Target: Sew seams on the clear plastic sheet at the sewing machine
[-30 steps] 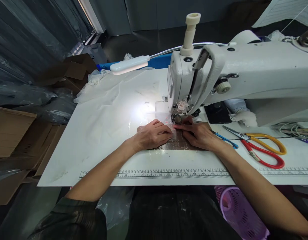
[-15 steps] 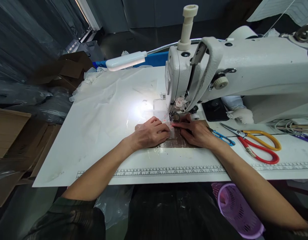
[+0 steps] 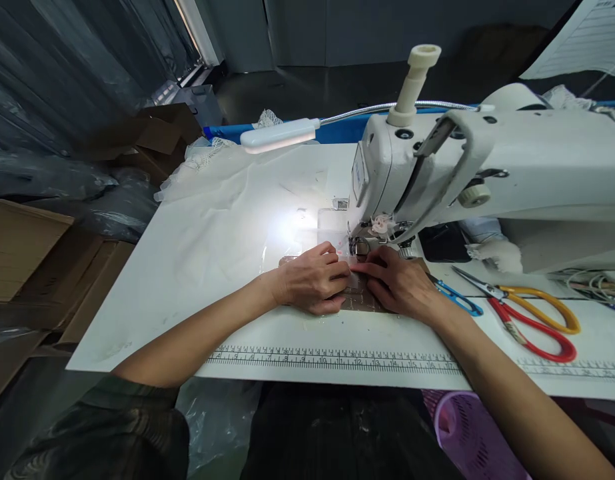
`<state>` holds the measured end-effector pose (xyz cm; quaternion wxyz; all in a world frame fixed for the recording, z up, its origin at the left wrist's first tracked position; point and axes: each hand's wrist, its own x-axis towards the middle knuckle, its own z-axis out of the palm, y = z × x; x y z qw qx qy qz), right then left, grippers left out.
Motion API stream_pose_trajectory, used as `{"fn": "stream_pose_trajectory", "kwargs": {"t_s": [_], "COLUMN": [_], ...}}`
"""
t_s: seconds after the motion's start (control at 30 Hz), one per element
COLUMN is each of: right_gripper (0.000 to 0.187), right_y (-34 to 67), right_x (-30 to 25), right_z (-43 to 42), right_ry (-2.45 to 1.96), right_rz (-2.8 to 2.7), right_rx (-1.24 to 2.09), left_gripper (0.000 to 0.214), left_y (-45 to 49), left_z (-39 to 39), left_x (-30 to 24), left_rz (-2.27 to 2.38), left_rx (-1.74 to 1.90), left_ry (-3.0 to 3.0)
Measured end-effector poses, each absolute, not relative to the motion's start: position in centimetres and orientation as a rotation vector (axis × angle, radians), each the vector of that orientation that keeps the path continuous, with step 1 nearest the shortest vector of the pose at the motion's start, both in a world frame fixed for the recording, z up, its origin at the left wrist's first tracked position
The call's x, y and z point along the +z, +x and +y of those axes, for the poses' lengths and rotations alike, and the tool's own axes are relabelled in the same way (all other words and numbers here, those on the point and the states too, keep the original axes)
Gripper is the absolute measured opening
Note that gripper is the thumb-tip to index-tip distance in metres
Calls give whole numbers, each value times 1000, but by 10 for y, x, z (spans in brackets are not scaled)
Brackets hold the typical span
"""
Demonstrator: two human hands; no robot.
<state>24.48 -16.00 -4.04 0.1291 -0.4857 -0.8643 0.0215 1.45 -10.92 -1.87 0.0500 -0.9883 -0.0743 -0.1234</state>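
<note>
My left hand (image 3: 314,280) and my right hand (image 3: 397,283) lie side by side on a small clear piece of material (image 3: 354,283), fingers pressed together on it just in front of the presser foot (image 3: 360,248) of the white sewing machine (image 3: 467,180). Under the piece is a brown patterned patch (image 3: 360,303) on the white table (image 3: 187,267). The fingertips of both hands meet at the piece's middle. A lamp (image 3: 280,135) on a flexible neck lights the spot left of the needle.
Red and yellow scissors (image 3: 530,313) and blue thread snips (image 3: 457,298) lie right of my right hand. A ruler strip (image 3: 337,360) runs along the table's near edge. Sheer white fabric (image 3: 227,180) covers the far left. Cardboard boxes (image 3: 32,267) stand left, a purple basket (image 3: 477,437) below.
My left hand's fingers have curled in tighter over the clear piece. The view has shifted, so the machine and hands sit further right in frame.
</note>
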Motion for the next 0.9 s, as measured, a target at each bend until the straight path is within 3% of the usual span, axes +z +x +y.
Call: {"fn": "stream_pose_trajectory", "kwargs": {"t_s": [0.27, 0.9], "right_gripper": [43, 37], "right_y": [238, 235], "right_x": [-35, -33], "right_z": [-161, -167], "right_ry": [-1580, -1383], "right_rz": [-2558, -2438], "right_rx": [-16, 108], "left_gripper": [29, 43], "left_y": [12, 10], "left_z": [-109, -105], "left_x": [-28, -21], "left_rz": [-335, -539], "left_rx": [-465, -377], "left_ry": [-3021, -3059]}}
